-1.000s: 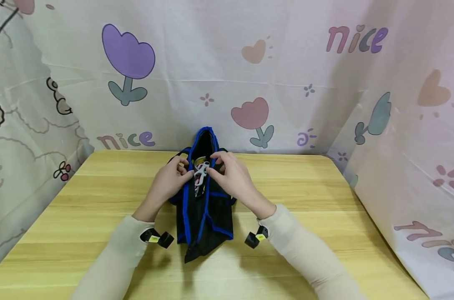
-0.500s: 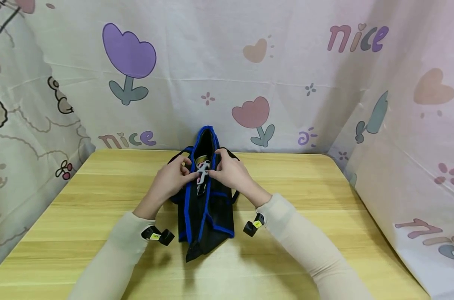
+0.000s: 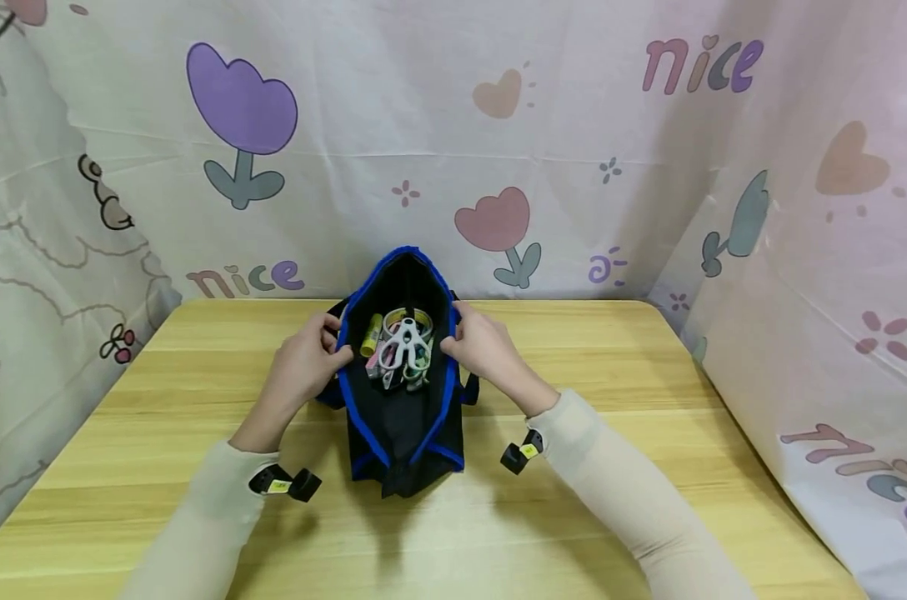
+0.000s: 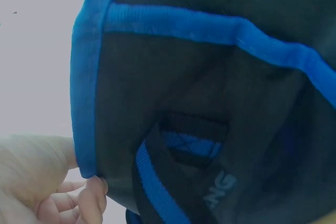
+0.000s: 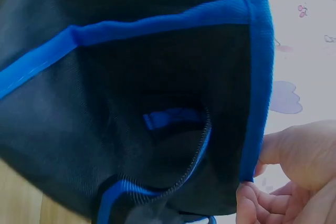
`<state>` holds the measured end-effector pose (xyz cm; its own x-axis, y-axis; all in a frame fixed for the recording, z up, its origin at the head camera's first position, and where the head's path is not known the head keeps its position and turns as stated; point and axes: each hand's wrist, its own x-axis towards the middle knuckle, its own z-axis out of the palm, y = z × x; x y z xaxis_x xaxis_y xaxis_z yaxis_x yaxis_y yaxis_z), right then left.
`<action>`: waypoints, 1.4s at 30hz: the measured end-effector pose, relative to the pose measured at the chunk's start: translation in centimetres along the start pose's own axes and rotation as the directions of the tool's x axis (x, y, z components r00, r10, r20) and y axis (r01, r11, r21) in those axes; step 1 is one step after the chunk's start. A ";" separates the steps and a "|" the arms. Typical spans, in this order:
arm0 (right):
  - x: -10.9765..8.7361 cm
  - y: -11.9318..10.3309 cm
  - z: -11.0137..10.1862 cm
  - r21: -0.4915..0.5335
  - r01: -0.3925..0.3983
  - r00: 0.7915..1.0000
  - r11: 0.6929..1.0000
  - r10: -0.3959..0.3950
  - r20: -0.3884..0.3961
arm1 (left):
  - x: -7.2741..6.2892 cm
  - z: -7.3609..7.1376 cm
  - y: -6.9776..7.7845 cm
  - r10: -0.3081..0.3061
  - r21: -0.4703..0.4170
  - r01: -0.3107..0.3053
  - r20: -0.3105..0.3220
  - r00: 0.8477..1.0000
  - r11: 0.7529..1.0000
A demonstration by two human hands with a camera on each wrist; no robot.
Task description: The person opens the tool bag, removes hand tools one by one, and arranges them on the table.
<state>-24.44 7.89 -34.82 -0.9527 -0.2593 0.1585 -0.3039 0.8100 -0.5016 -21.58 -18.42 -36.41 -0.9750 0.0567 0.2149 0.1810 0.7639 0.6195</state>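
Note:
A black tool bag [image 3: 404, 421] with blue trim stands on the table, its mouth spread wide. My left hand [image 3: 303, 358] pinches the left rim between thumb and fingers; the left wrist view shows the blue edging [image 4: 86, 87] in that pinch. On the opposite side my right hand [image 3: 487, 350] pinches the right rim, and the right wrist view shows its blue edging [image 5: 257, 87] between thumb and fingertips. Inside the bag lie white-handled scissors [image 3: 407, 343], a tape roll [image 3: 422, 318], a yellow cylinder [image 3: 372, 336] and other small items, partly hidden by one another.
The wooden table [image 3: 611, 500] stretches to both sides and in front of the bag. Behind it hangs a patterned cloth [image 3: 378, 100], close to the back of the bag. Strap handles [image 4: 157, 182] hang at the bag's sides.
My hands have moved apart, the left one farther to the left and the right slightly to the right. The bag's narrow mouth has opened wide, and more of its contents show.

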 end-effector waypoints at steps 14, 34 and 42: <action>-2.0 4.2 -0.3 -0.042 -0.040 0.994 0.998 0.036 -0.099 | -1.9 -1.4 -2.9 -0.034 0.052 0.034 0.001 0.999 0.998; -3.9 7.8 2.3 -0.089 -0.084 0.985 0.993 0.069 -0.158 | -2.8 -0.2 -4.4 -0.010 -0.004 0.010 -0.013 1.000 1.000; -3.5 6.9 1.7 -0.101 -0.027 0.976 0.995 0.004 -0.216 | -2.5 0.0 -4.2 0.021 -0.005 -0.021 -0.036 0.999 1.000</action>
<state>-23.22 13.48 -40.31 -0.9318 -0.1359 0.3365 -0.2770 0.8654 -0.4175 -19.86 -21.72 -39.56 -0.9658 0.0497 0.2545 0.2021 0.7591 0.6189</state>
